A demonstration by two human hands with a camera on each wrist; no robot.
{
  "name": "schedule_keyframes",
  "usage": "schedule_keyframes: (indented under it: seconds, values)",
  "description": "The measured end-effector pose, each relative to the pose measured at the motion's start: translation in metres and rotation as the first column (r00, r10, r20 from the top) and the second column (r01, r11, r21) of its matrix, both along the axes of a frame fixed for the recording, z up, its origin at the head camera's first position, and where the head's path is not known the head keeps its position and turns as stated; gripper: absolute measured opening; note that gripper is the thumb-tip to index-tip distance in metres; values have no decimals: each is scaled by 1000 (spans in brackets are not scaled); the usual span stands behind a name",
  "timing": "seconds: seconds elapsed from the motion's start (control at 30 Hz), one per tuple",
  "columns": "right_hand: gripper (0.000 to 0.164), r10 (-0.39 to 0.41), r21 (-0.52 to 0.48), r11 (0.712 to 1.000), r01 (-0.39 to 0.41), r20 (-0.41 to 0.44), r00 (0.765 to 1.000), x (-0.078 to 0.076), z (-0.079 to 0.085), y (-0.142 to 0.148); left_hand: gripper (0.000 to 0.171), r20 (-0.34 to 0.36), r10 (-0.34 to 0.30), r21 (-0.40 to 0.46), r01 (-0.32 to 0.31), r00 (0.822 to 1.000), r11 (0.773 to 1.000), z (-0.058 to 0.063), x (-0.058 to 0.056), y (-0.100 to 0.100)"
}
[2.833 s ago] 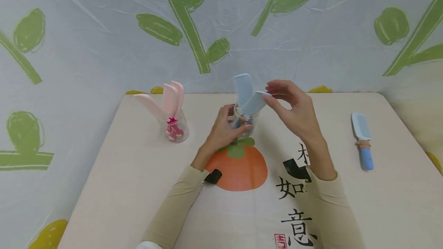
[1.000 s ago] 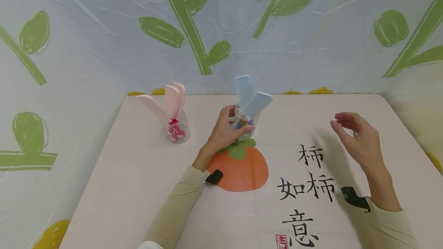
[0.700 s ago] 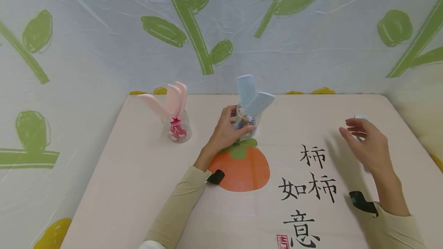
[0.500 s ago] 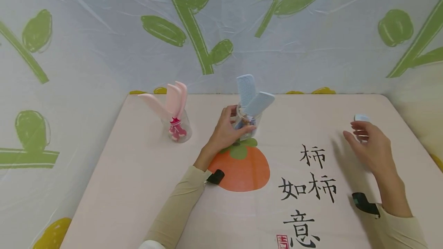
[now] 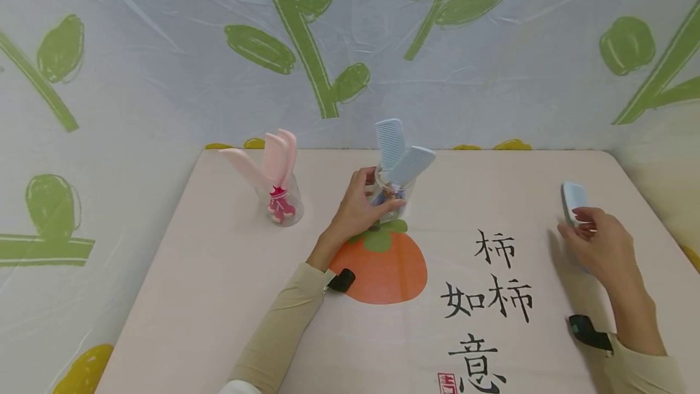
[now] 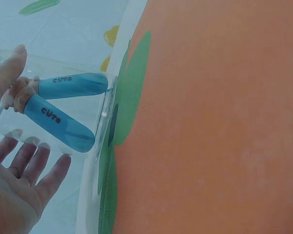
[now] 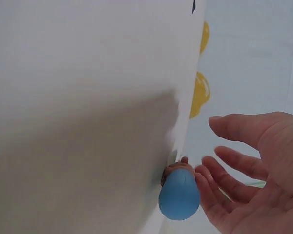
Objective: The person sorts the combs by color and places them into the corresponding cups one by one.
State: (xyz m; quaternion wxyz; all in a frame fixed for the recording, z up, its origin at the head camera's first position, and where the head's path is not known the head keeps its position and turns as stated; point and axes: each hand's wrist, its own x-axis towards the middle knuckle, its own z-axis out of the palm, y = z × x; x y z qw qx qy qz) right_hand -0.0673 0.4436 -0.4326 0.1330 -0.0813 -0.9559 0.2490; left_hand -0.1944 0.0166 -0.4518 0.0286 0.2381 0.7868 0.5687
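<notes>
My left hand grips a clear glass jar at the table's middle, thumb on the near side and fingers behind. Two light-blue combs, one upright and one leaning right, stand in it. Through the glass in the left wrist view show their blue handles, lettered "CUTE". A third blue comb lies on the table at the right. Over its handle hovers my right hand, hiding it in the head view. The right wrist view shows the handle's rounded end beside the fingertips, thumb apart.
A second clear jar with several pink combs stands left of my left hand. The pale tablecloth bears a printed orange persimmon and black characters. A leaf-patterned sheet hangs behind the table.
My right hand has left the leaning comb in the jar and moved right and down to the comb on the table. The left hand has stayed on the jar.
</notes>
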Motion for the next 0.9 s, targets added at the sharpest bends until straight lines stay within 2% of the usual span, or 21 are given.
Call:
schedule_keyframes:
  seconds: [0.2,0.47,0.67,0.9]
  values:
    - [40,-12,18,1000,11,8,1000,4,-2,8,73,7,3,-3,-3,1000,1000,0,0,0]
    - [40,-15,-1,1000,15,109,994,9,-1,15,75,22,6,-5,-6,1000,1000,2,1,1]
    - [50,-43,-28,998,49,199,979,9,-1,20,74,22,6,-9,-6,1000,1000,3,1,1]
    - [62,-79,-71,992,101,260,962,11,-2,26,74,26,14,-8,-14,1000,1000,0,2,0]
